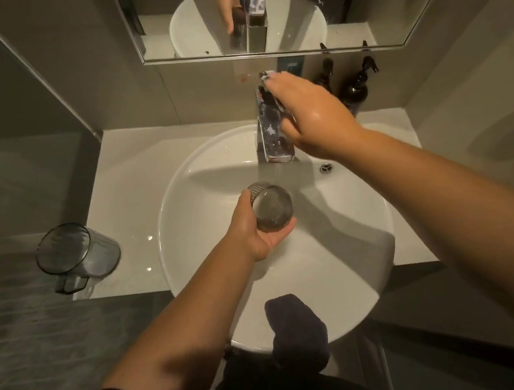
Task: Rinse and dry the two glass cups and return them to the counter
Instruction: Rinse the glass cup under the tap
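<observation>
Holding glass cup (273, 208) under water, left hand (257, 227) grip closed; right hand (311, 118) grip on tap lever (267, 100).

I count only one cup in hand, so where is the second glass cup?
In the head view, the second glass cup stands on the counter at the far left, near its front edge, left of the sink and untouched.

**Other things I can see around the sink**

I see two dark pump bottles (354, 88) standing close together at the back right by the wall. A long mirror (265, 16) hangs above them. A dark cloth (295, 331) hangs over the near rim of the white sink (360, 217).
</observation>
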